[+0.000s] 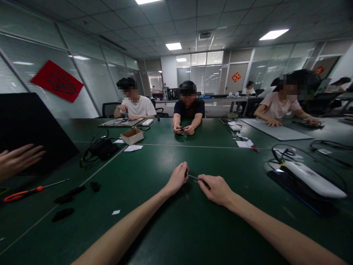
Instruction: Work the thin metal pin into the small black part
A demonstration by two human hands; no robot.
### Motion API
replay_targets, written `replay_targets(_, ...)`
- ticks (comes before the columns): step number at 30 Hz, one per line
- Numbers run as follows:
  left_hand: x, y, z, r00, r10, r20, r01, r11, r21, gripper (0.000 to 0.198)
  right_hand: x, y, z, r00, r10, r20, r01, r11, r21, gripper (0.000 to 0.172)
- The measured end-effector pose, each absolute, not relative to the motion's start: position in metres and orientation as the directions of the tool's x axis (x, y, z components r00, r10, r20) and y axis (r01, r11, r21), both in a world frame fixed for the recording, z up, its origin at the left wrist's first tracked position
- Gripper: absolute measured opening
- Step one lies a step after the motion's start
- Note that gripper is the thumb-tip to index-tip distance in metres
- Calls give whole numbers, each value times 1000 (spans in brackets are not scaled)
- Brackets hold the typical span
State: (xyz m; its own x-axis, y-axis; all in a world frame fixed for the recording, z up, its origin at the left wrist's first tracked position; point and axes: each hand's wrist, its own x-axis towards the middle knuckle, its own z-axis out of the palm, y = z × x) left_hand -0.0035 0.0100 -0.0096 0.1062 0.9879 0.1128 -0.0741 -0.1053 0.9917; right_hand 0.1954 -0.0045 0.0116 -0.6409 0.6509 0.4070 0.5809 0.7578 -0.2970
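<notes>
In the head view my right hand (217,188) is closed around the dark handle of a screwdriver (194,177). Its thin metal shaft points left towards my left hand (178,179). The fingers of that hand are wrapped round a small dark piece (186,172), mostly hidden by them. Whether the shaft's tip touches this piece I cannot tell. Both hands are just above the green table (171,228), near its middle.
Left lie an orange-handled screwdriver (35,190), dark scraps (70,194) and a black cable bundle (102,149); behind is a small cardboard box (132,136). A co-worker's hand (20,160) reaches in from the left edge. A white device (314,178) lies right. Several people sit opposite.
</notes>
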Motion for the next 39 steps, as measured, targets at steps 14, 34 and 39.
replay_targets(14, -5, 7, -5, 128, 979, 158, 44, -165, 985, 43, 196, -3, 10, -646, 643, 412, 574, 765, -292, 26)
replay_targets(34, -7, 6, -1, 110, 978, 178, 112, -190, 975, 40, 198, -1, 9, -628, 640, 444, 530, 769, -359, 19)
replay_targets(39, -7, 5, -1, 109, 975, 194, 107, -205, 973, 40, 199, -1, 8, -653, 599, 464, 480, 801, -359, 18)
